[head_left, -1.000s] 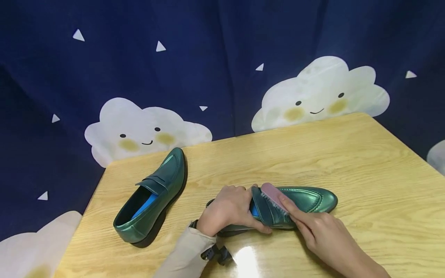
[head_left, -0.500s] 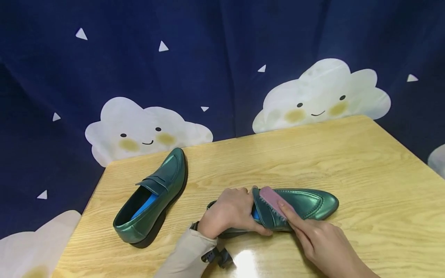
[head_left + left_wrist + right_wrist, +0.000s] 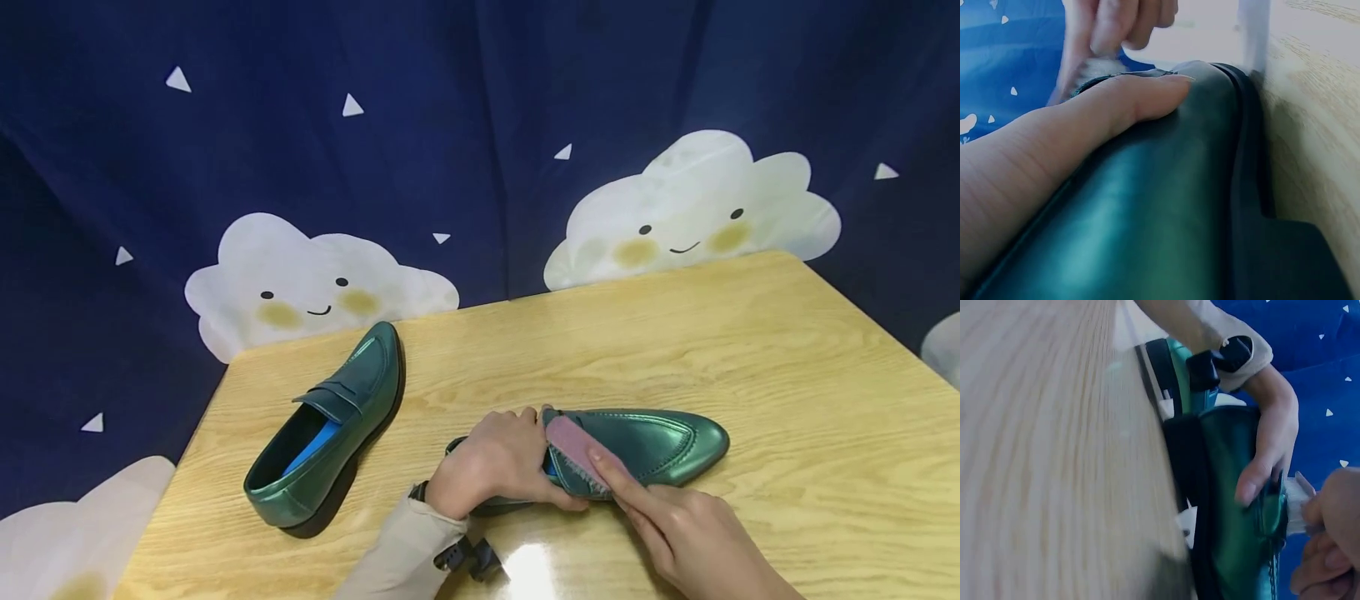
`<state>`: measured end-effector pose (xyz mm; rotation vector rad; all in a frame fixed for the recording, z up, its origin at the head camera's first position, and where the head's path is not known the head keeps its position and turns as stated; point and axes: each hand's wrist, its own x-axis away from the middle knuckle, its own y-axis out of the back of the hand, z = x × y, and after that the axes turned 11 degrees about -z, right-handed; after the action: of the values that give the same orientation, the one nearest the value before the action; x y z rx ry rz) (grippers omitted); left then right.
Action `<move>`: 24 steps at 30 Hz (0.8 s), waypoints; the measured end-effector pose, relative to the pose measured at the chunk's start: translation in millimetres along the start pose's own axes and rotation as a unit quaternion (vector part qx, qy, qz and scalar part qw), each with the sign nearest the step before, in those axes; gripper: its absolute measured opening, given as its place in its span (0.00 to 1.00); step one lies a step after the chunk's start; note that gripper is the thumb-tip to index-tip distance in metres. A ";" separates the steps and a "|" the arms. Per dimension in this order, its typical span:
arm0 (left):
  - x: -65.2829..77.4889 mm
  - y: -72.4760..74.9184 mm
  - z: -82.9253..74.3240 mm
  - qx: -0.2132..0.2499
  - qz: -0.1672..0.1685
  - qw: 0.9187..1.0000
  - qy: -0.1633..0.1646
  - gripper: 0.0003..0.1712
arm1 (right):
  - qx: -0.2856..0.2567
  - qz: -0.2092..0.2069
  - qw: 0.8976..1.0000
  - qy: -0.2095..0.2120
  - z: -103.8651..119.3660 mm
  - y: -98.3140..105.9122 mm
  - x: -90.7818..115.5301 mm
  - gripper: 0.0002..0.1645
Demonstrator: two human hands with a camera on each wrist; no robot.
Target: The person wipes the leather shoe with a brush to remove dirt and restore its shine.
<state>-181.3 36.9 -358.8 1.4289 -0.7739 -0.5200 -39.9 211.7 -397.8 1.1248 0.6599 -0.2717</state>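
A green metallic loafer lies on its sole with its toe to the right. My left hand grips it around the opening, thumb pressed on the near side, as the left wrist view shows along the shoe's side. In my right hand is a pink brush with pale bristles, its forefinger laid along the back. The bristles touch the strap across the loafer's upper. Part of the heel is hidden behind my left hand. In the right wrist view the brush sits beside the left thumb.
A second green loafer with a blue insole stands at the left of the wooden table, toe pointing away. Behind the table hangs a dark blue curtain with clouds and triangles. A black device is strapped at my left wrist.
The brush in my right hand has moved left and a little toward me across the loafer's strap. My left hand keeps its grip, and the other loafer has stayed put.
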 end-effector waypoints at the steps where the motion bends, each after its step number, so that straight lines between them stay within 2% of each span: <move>1: 0.7 -0.2 0.1 0.001 0.002 1.000 0.001 0.66 | -0.007 -0.005 1.000 0.009 1.0 -0.4 0.6 0.40; 3: 1.1 -0.3 0.6 0.002 0.002 1.000 0.001 0.64 | 0.002 0.007 1.000 -0.015 1.5 0.6 -1.3 0.41; 6: 0.8 -0.5 1.2 0.001 -0.007 1.000 -0.007 0.61 | 0.054 0.050 0.993 -0.088 -1.4 3.6 -4.3 0.42; 8: 0.8 -0.8 1.2 0.002 -0.007 1.000 -0.011 0.60 | 0.070 0.061 0.990 -0.102 -4.2 3.2 -3.0 0.43; 10: 1.5 -1.1 0.9 0.005 -0.002 1.000 -0.013 0.58 | 0.053 0.041 0.995 -0.074 -4.3 1.3 0.4 0.41; 13: 3.0 -1.6 0.5 0.018 0.006 1.000 -0.005 0.60 | -0.005 -0.009 1.000 0.010 -0.8 -2.5 5.3 0.32; 15: 3.1 -1.3 0.5 0.020 0.006 1.000 -0.007 0.59 | -0.017 -0.027 0.999 0.029 2.0 -2.6 5.5 0.31; 16: 2.8 -1.4 0.7 0.020 0.004 1.000 -0.009 0.59 | -0.013 -0.025 0.999 0.022 2.3 -1.8 4.8 0.32; 21: 0.9 -1.0 0.7 0.014 -0.004 1.000 -0.017 0.56 | 0.063 0.024 0.995 -0.075 -0.7 1.0 1.1 0.43; 22: 1.2 -1.1 0.6 0.016 -0.004 1.000 -0.016 0.56 | 0.063 0.025 0.995 -0.073 -0.7 1.0 1.1 0.43; 24: 2.6 -1.3 0.3 0.019 -0.001 1.000 -0.012 0.57 | 0.035 0.012 0.999 -0.040 0.4 0.3 2.6 0.41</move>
<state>-179.7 34.6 -359.7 1.4607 -0.8043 -0.5270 -37.7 211.8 -399.0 1.1826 0.5695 -0.3192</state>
